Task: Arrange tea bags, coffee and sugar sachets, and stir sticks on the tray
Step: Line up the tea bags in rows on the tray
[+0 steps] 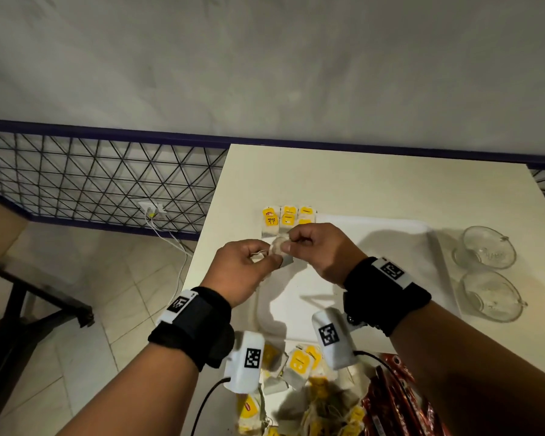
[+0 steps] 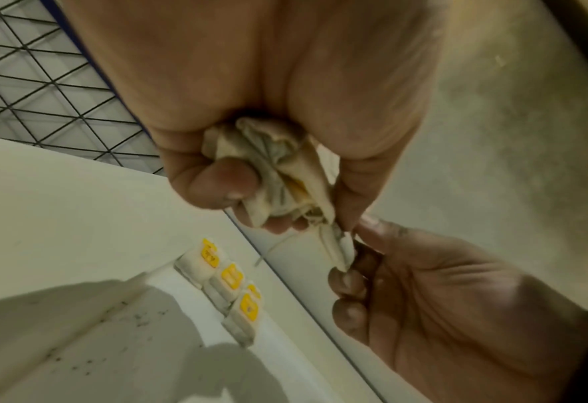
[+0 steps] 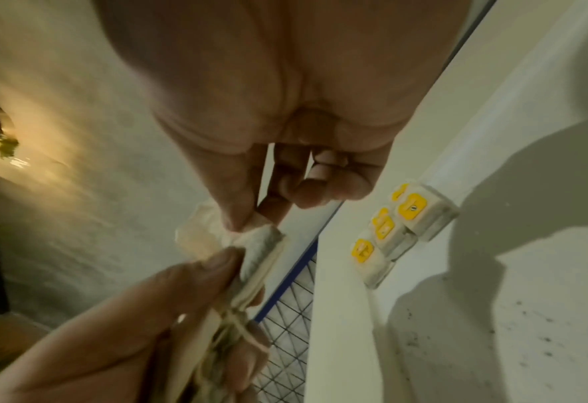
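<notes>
- Two hands share a crumpled, pale paper tea bag [image 1: 278, 247] above the white rectangular tray [image 1: 422, 247].
- Left hand [image 1: 244, 268] clutches its bunched body.
- Right hand [image 1: 320, 249] pinches one corner.
- Just beyond the knuckles, yellow-tagged tea bags [image 1: 288, 219] stand in a row.

Grey plaster wall [image 1: 265, 58], blue-framed wire grid panel [image 1: 101, 180], pale tiled floor [image 1: 85, 357], white table [image 1: 375, 187], warm lamplight.
</notes>
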